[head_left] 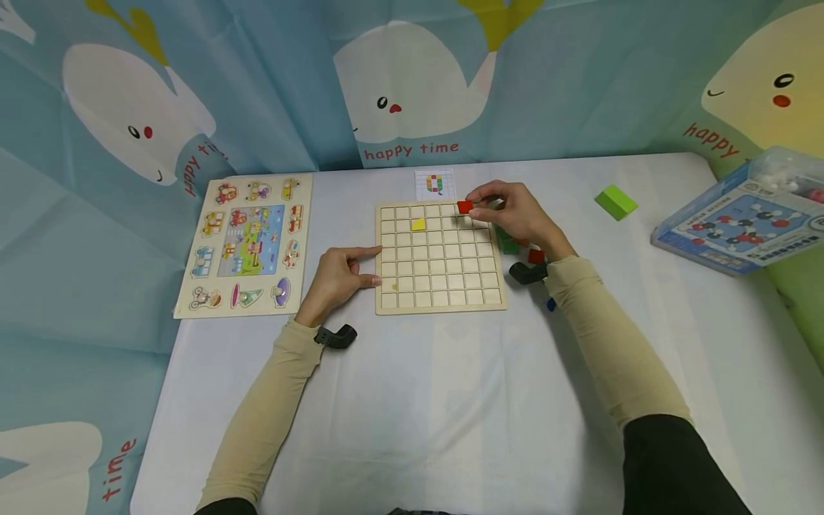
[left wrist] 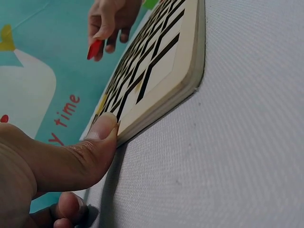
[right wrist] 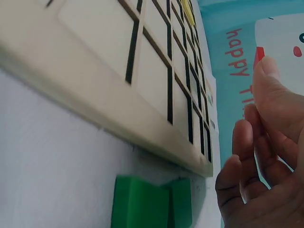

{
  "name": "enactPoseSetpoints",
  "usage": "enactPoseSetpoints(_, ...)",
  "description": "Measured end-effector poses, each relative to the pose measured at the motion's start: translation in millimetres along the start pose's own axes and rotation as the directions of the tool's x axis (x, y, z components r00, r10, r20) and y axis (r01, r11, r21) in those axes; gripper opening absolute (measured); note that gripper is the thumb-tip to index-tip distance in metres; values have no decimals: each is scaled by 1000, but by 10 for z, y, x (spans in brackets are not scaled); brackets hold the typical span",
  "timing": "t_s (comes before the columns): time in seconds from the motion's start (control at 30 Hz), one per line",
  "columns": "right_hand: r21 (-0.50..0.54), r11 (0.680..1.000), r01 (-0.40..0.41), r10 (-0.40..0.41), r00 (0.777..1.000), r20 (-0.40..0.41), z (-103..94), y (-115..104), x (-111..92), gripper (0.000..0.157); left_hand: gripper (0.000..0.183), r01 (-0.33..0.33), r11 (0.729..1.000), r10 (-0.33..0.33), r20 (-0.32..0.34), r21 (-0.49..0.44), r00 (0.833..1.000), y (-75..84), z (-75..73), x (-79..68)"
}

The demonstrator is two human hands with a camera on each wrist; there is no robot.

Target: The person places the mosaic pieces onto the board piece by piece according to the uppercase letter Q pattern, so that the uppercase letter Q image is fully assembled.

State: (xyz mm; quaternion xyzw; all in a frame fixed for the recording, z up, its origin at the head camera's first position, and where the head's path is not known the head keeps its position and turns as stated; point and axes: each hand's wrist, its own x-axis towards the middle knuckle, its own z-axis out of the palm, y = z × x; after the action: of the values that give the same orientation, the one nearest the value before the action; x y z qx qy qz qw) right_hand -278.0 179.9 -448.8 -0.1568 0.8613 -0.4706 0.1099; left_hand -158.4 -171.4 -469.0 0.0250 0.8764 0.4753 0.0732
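L arm (head_left: 260, 411) & R arm (head_left: 614, 343) fwd, R farther out.
L hand (head_left: 341, 279): thumb + index straight, spread; R hand (head_left: 515, 211): thumb/index pinching, other fingers (right wrist: 242, 142) bent.

Soft, even light across the bench (head_left: 386, 400) here, a faint shadow falling left of the right sleeve (head_left: 618, 350); both wrist views run dimmer, the near board (right wrist: 95, 97) edge looking soft!

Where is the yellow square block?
In the head view, the yellow square block sits on the wooden grid board toward its upper left, left of the red block in the right hand.
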Motion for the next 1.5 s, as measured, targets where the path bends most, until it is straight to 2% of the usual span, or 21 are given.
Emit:
enactPoseSetpoints(0.3, 25, 1000, -13, 12, 999, 31, 125, -36, 77, 30, 55, 5, 1000, -5, 2, -24, 1000, -12, -5, -5)
enactPoseSetpoints(0.53, -49, 997, 52, -49, 997, 56, 225, -108, 121, 28, 56, -5, 1000, 5, 6, -19, 1000, -20, -10, 1)
enactPoseSetpoints(0.93, -118, 991, 63, -50, 993, 111, 396, -249, 215, 27, 56, -10, 1000, 10, 9, -13, 1000, -32, -12, 13)
enactPoseSetpoints(1.13, -145, 989, 38, -18, 991, 134, 453, -281, 246, 26, 57, -8, 1000, 8, 10, -3, 1000, -35, -13, 10)
enactPoseSetpoints(1.5, -193, 981, 20, 5, 992, 128, 457, -261, 269, 30, 56, -25, 1000, 25, 20, 11, 999, -40, -21, 15)
